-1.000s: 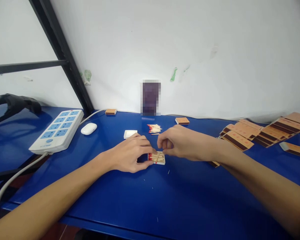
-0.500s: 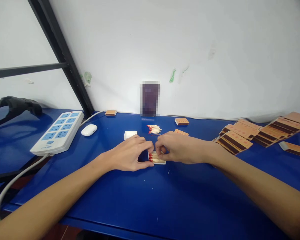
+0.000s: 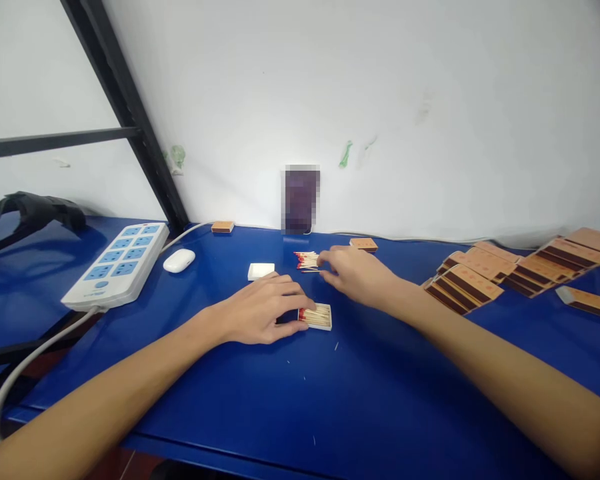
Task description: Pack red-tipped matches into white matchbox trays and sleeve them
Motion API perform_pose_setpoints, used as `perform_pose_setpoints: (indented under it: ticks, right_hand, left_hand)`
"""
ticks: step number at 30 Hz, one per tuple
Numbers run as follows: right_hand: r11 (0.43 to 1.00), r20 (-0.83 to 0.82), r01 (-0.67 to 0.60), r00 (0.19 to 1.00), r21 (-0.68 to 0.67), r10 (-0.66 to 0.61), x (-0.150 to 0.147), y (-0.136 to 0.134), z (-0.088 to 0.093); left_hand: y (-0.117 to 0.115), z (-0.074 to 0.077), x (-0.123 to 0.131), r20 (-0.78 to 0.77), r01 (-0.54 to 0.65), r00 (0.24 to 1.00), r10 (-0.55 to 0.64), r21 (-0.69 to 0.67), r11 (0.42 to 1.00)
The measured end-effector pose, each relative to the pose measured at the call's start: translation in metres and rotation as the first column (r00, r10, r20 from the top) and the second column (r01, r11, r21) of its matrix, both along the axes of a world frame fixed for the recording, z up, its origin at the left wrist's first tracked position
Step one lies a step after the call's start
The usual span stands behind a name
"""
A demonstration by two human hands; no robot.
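Note:
My left hand grips the left end of a small white matchbox tray, thumb at its near side and fingers at the far side. Red-headed matchsticks fill this tray, lying side by side with their heads to the left, partly under my fingers. Farther back, my right hand reaches the tail ends of a loose pile of matchsticks, its thumb and forefinger apart. Behind my left hand lies a white tray, its contents not visible.
Matchbox sleeves lie flattened in rows on the right, beside another sleeve. Two matchboxes stand near the wall. At left are a power strip, a white earbud case and a black frame. A pixelated dark object leans on the wall.
My right hand has left the matchstick-filled tray and moved back to the loose pile. My left hand stays at the tray, its fingers slightly farther over the match heads.

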State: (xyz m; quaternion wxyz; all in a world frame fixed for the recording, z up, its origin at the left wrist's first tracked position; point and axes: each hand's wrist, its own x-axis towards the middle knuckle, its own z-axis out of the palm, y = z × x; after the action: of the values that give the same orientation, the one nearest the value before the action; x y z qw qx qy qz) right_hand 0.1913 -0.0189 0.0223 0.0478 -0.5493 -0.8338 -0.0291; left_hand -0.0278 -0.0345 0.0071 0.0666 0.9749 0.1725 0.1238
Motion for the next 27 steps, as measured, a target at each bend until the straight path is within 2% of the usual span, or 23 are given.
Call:
perform_pose_setpoints:
  ticks: [3, 6, 9, 14, 17, 22, 27]
  right_hand:
    - [1.0, 0.046, 0.016, 0.999, 0.015, -0.016, -0.005, 0.001, -0.01]
    - [1.0, 0.034, 0.016, 0.999, 0.013, -0.016, -0.007, 0.001, -0.014]
    - [1.0, 0.017, 0.005, 1.0, 0.009, -0.005, -0.008, 0.003, -0.016]
    - [1.0, -0.001, 0.002, 1.0, 0.015, -0.002, -0.007, 0.006, -0.02]
    - [1.0, -0.02, -0.001, 1.0, 0.002, 0.001, -0.005, 0.006, -0.02]
    - [0.996, -0.06, -0.058, 0.997, -0.061, 0.055, -0.002, 0.007, -0.016]
    - [0.994, -0.061, -0.078, 0.995, -0.081, 0.074, 0.001, 0.008, -0.009]
  left_hand:
    - [-0.001, 0.003, -0.001, 0.015, -0.035, 0.999, 0.035, -0.001, 0.999]
    - [0.002, 0.002, -0.002, 0.029, -0.144, 0.989, 0.143, 0.056, 0.988]
    - [0.01, -0.004, -0.002, 0.031, -0.258, 0.966, 0.256, 0.139, 0.956]
    - [0.021, -0.014, -0.001, 0.024, -0.324, 0.945, 0.325, 0.159, 0.932]
    - [0.022, -0.015, -0.001, 0.042, -0.335, 0.942, 0.332, 0.149, 0.931]
    - [0.023, -0.016, 0.0, 0.198, -0.351, 0.928, 0.316, 0.181, 0.919]
    - [0.027, -0.021, 0.003, 0.223, -0.289, 0.945, 0.24, 0.223, 0.931]
